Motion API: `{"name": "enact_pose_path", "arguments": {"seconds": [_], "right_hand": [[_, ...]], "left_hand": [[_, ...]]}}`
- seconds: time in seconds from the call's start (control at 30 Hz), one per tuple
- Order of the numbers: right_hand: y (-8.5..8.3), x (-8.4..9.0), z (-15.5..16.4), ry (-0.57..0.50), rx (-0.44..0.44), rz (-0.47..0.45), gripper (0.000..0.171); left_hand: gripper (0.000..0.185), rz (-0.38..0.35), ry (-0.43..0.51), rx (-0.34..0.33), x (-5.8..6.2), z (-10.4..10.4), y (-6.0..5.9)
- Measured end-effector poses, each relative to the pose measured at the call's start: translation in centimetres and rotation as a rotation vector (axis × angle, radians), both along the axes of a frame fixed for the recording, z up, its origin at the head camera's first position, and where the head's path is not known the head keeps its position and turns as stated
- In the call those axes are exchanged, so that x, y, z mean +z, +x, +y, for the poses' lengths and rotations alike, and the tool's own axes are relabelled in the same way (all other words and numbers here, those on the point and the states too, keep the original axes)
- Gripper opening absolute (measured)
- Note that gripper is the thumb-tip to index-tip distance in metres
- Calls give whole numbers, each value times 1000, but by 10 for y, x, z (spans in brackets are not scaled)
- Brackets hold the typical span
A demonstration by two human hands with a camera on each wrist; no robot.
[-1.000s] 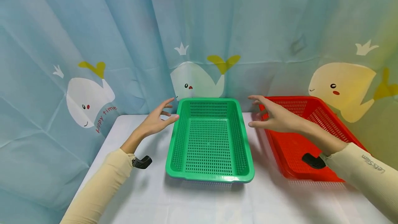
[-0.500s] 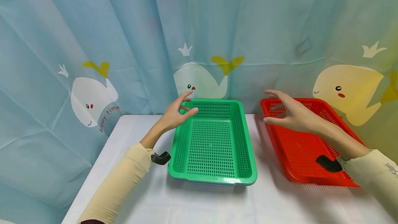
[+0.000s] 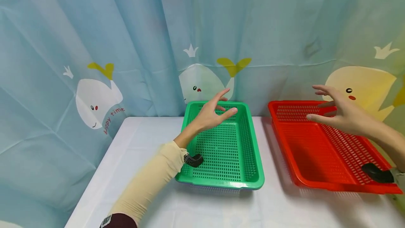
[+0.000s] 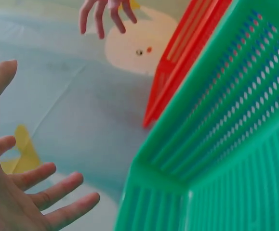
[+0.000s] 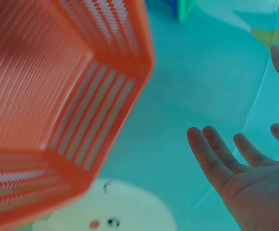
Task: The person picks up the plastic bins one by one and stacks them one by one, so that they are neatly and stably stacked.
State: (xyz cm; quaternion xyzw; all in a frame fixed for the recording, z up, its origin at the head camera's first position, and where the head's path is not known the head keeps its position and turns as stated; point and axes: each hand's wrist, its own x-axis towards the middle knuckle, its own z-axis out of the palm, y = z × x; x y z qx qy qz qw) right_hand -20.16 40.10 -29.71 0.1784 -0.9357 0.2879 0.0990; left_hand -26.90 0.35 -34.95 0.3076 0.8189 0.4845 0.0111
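In the head view my left hand hovers over the green basket, thumb and fingers spread apart and holding nothing. The left wrist view shows the same hand with its fingers apart, beside the basket's rim. Over the right part of the red basket hangs my right hand, its fingers loosely extended and nothing in them. Neither hand appears to touch a basket. Both baskets are rectangular perforated plastic, and I see no items inside the parts that show. My left forearm hides some of the green one.
A white-covered table carries both baskets, with a narrow gap between them. Behind it hangs a light blue curtain printed with whales. Each wrist wears a black camera mount.
Both hands have moved to the right: the left from beside the green basket to above it, the right from the red basket's left edge toward its right side. The baskets stay put.
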Motion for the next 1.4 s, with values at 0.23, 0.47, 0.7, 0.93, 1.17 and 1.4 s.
{"name": "enact_pose_path", "arguments": {"seconds": [0.23,0.47,0.7,0.93,1.17,1.4], "right_hand": [[19,-1,43,12,-178,4,100],[32,-21,76,-69,-298,146,94],[33,-33,95,-96,-364,168,93],[34,-45,107,-99,-413,137,87],[27,-54,125,-20,-436,55,85],[18,-61,150,58,-391,-141,89]], "left_hand": [[70,-11,31,-72,0,50,10],[70,-90,32,-124,-1,95,23],[71,-108,8,-129,-4,121,29],[71,-125,-14,-93,-5,142,33],[72,-180,-14,0,-10,164,37],[71,-323,-6,114,-19,182,35]]}}
